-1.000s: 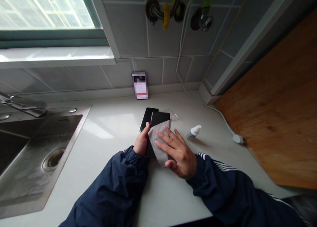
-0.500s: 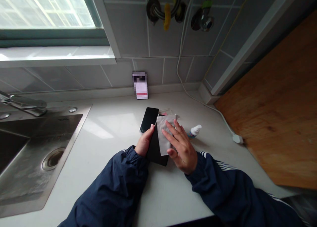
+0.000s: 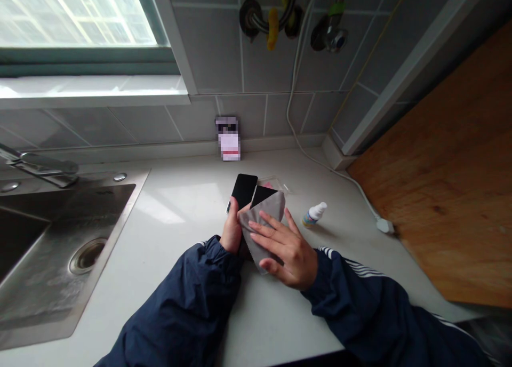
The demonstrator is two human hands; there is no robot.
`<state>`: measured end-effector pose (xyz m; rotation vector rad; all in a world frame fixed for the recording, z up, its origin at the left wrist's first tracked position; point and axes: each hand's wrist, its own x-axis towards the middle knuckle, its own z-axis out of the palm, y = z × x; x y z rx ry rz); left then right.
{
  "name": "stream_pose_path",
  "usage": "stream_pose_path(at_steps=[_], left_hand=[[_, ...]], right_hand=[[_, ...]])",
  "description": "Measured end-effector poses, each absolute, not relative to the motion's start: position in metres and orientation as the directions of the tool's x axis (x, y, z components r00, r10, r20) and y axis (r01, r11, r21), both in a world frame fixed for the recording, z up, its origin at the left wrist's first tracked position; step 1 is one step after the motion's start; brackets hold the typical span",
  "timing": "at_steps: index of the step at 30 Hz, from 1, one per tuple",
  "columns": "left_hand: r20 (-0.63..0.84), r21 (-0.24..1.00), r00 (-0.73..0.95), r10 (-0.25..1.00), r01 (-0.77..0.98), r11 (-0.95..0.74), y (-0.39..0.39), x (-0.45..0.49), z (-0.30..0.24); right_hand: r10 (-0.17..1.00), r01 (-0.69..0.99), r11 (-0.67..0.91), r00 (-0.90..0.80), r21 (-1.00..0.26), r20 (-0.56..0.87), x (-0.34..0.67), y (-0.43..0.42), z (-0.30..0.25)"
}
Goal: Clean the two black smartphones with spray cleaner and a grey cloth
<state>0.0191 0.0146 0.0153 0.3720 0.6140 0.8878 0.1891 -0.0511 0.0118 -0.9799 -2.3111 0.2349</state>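
Observation:
My left hand (image 3: 231, 229) is closed around the left edge of a black-faced phone (image 3: 262, 195), thumb along its side. Most of that phone is hidden under a grey cleaning cloth (image 3: 256, 215) with a zigzag edge. My right hand (image 3: 290, 249) lies flat on the cloth, fingers stretched and spread, pressing it against the phone. Just behind my left thumb, a second dark phone (image 3: 244, 188) rests on the counter. A small spray bottle (image 3: 314, 215) with a white cap stands to the right of my right hand.
A clear case (image 3: 285, 185) lies behind the held phone. The pixelated upright item (image 3: 229, 138) leans at the wall. At left is a steel sink (image 3: 132, 196) with a faucet (image 3: 48, 167). A white cable ends in a plug (image 3: 384, 226) near the wooden panel (image 3: 448, 207).
My right hand has slid the cloth left and down across the phone, turning it, so the phone's top corner shows. The spray bottle is now fully visible. My left hand keeps its hold.

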Motion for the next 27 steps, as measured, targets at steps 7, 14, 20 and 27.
stream_pose_path(at_steps=[7, 14, 20, 27], left_hand=[[-0.462, 0.510, 0.475, 0.749, -0.549, 0.662, 0.011, 0.021, 0.022], [-0.362, 0.556, 0.569, 0.739, -0.504, 0.661, 0.009, 0.020, 0.008], [-0.211, 0.642, 0.655, 0.725, -0.466, 0.608, 0.011, 0.022, 0.000], [-0.253, 0.554, 0.608, 0.752, -0.546, 0.628, 0.011, 0.022, 0.007]], right_hand=[[0.704, 0.650, 0.708, -0.622, -0.275, 0.342, 0.187, -0.050, 0.006], [0.802, 0.775, 0.573, -0.465, -0.265, 0.373, 0.186, -0.047, 0.004], [0.839, 0.804, 0.502, -0.362, -0.320, 0.407, 0.186, -0.043, 0.004], [0.848, 0.783, 0.506, -0.375, -0.361, 0.375, 0.187, -0.044, 0.002]])
